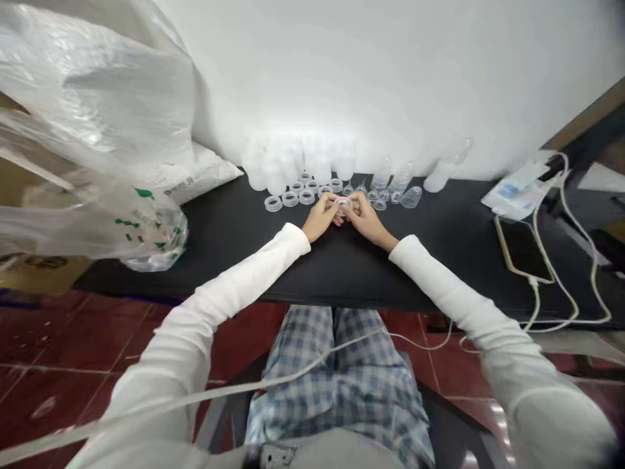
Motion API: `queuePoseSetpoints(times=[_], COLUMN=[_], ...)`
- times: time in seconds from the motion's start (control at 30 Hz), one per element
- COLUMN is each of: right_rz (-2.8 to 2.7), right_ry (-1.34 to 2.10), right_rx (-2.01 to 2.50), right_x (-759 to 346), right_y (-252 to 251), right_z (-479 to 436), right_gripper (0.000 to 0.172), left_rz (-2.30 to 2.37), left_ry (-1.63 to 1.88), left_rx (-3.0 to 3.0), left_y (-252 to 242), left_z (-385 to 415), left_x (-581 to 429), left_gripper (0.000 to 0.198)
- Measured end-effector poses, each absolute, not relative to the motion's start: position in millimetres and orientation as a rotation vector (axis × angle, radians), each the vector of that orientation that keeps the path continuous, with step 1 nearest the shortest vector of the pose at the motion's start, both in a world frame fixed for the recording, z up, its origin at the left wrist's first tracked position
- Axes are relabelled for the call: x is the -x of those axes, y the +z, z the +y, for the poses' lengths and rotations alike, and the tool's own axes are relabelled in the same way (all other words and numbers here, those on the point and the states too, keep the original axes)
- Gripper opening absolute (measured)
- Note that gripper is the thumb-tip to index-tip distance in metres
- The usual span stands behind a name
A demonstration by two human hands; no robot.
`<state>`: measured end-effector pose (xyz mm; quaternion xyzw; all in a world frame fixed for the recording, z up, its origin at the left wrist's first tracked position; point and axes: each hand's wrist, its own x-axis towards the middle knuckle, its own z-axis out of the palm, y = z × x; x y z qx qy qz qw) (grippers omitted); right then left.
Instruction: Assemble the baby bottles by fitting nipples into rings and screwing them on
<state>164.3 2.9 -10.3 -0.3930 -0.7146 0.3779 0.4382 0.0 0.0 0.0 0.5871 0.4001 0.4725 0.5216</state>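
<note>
Between my two hands, just above the black table (pixel 336 267), is a clear plastic ring (pixel 344 204). My left hand (pixel 319 218) grips its left side, with the fingers curled around it. On the opposite side my right hand (pixel 370 221) pinches the same ring. Right behind my hands stand several loose clear rings (pixel 290 198) in rows. Small clear teat-like pieces (pixel 361 186) lie just beyond my right fingers. To their right are clear dome-shaped caps (pixel 411 197), some on their sides. Frosted white bottles (pixel 276 166) stand grouped against the wall.
A white bottle with a clear top (pixel 442 172) leans at the wall. Large plastic bags (pixel 146 221) crowd the left end. A phone (pixel 523 251) with a charging cable (pixel 537 299) and a white packet (pixel 515 192) lie on the right. Another cable (pixel 293 376) crosses over my lap.
</note>
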Motion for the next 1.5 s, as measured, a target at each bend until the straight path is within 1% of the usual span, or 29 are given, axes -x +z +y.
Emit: queuePoseSetpoints(times=[0.2, 0.47, 0.57, 0.73, 1.03, 1.1, 1.3, 1.37, 1.5], right_rz=[-1.778, -1.718, -1.700, -1.700, -1.708, -1.725, -1.861, -1.884, -1.845], right_ry=[0.960, 0.963, 1.013, 1.074, 1.074, 1.034, 0.836, 0.795, 0.872], right_rx=[0.977, 0.991, 0.959, 0.906, 0.969, 0.977, 1.007, 1.014, 0.982], right_x=[-166.1, -164.2, -162.5, -161.6, -165.4, -165.2, -164.9, -164.4, -163.5], right_y=[-11.9, -16.9, -16.7, -12.9, -5.1, -5.6, -5.4, -4.4, -3.7], right_z=[2.7, 5.3, 5.1, 3.4, -2.7, -3.0, -5.4, -6.8, -7.5], right_gripper=[0.045, 0.039, 0.041, 0.048, 0.048, 0.046, 0.035, 0.033, 0.036], left_rz=[0.931, 0.998, 1.049, 1.061, 0.921, 0.914, 1.043, 1.084, 1.111], left_ry=[1.166, 1.129, 1.110, 1.124, 1.087, 1.075, 1.044, 1.054, 1.064], left_rx=[-1.475, -1.690, -1.789, -1.828, -1.711, -1.732, -1.838, -1.896, -1.942], left_y=[-9.7, -11.1, -9.4, -9.1, -10.4, -9.7, -3.5, -0.5, 4.4], left_z=[6.1, 0.7, -1.1, 1.9, 3.9, 2.0, -2.7, -4.4, -7.3], left_x=[1.4, 1.7, 1.4, 5.0, 7.6, 7.4, 8.5, 8.7, 9.0], left_gripper=[0.011, 0.013, 0.012, 0.010, 0.022, 0.021, 0.008, 0.007, 0.007])
